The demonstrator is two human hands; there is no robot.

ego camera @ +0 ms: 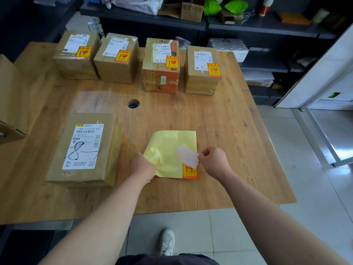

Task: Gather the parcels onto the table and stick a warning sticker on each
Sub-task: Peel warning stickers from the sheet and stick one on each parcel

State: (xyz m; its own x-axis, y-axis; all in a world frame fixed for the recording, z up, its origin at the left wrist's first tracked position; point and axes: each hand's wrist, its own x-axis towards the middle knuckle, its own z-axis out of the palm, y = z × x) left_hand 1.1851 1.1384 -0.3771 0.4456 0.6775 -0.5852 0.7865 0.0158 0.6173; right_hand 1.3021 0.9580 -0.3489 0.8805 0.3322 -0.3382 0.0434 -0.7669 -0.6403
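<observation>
A yellow sticker backing sheet (168,150) lies on the wooden table (219,131) near its front edge. My left hand (143,168) grips the sheet's left corner. My right hand (214,159) pinches a sticker (188,157), peeled up with its pale back showing. One red-and-yellow warning sticker (190,171) sits on the sheet's lower right corner. A flat brown parcel (84,150) with a white label lies left of the sheet and bears no warning sticker. Several parcels stand in a row at the back, each with a warning sticker, the rightmost (202,70) among them.
A round cable hole (133,103) opens in the table's middle. A cardboard piece (9,104) leans at the left edge. Dark shelves (248,25) with bags and boxes stand behind the table. Tiled floor and my shoe (167,242) lie below the front edge.
</observation>
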